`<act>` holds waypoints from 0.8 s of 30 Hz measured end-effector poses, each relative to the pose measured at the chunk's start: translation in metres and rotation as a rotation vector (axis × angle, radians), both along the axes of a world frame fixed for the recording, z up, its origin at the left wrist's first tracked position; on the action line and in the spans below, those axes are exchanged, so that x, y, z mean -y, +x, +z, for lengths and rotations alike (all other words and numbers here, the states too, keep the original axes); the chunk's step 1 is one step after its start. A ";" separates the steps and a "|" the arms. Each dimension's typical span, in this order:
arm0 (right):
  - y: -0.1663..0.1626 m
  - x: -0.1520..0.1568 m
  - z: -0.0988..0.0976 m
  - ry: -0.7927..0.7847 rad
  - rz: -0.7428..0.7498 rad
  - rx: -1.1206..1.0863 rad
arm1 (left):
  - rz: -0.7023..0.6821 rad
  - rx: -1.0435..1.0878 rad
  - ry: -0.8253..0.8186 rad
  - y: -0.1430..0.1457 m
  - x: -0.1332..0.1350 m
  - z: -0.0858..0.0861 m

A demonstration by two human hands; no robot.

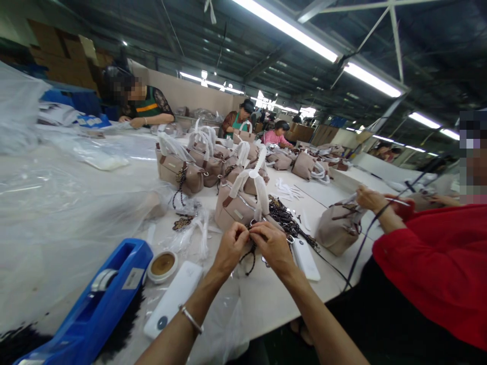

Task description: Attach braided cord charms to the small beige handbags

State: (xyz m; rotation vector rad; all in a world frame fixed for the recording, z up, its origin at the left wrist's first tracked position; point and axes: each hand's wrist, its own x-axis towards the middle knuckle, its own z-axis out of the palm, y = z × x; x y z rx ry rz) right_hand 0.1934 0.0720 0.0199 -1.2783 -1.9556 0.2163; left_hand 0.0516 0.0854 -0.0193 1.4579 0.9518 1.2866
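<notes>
My left hand (230,247) and my right hand (271,247) meet at the table's near edge, both pinching a dark beaded strap (248,256) that hangs between them. Just beyond my fingers stands a beige handbag (238,207) with white-wrapped handles. A pile of dark beaded straps (283,217) lies to its right. A silver bangle circles my left wrist.
A blue tape dispenser (97,299), a small round tin (163,265) and two white flat devices (175,296) (305,257) lie near me. Clear plastic sheeting (61,203) covers the left side. Several more handbags (178,170) stand farther back. A person in red (429,263) works at my right; others sit across.
</notes>
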 end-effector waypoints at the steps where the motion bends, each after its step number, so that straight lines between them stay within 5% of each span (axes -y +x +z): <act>1: 0.000 0.000 0.002 -0.010 0.004 -0.007 | -0.026 0.021 -0.013 -0.001 -0.001 -0.002; 4: -0.001 0.001 0.007 -0.025 -0.016 -0.011 | 0.041 -0.044 0.056 -0.001 -0.009 -0.009; 8: 0.000 0.003 0.012 -0.038 -0.106 0.004 | 0.215 -0.379 0.285 0.005 -0.021 -0.016; 12: 0.001 0.004 0.009 0.004 -0.151 0.108 | 0.295 -0.602 0.290 0.014 -0.027 -0.013; 24: -0.004 0.001 0.003 0.093 -0.309 0.454 | 0.259 -0.773 0.314 0.016 -0.029 -0.003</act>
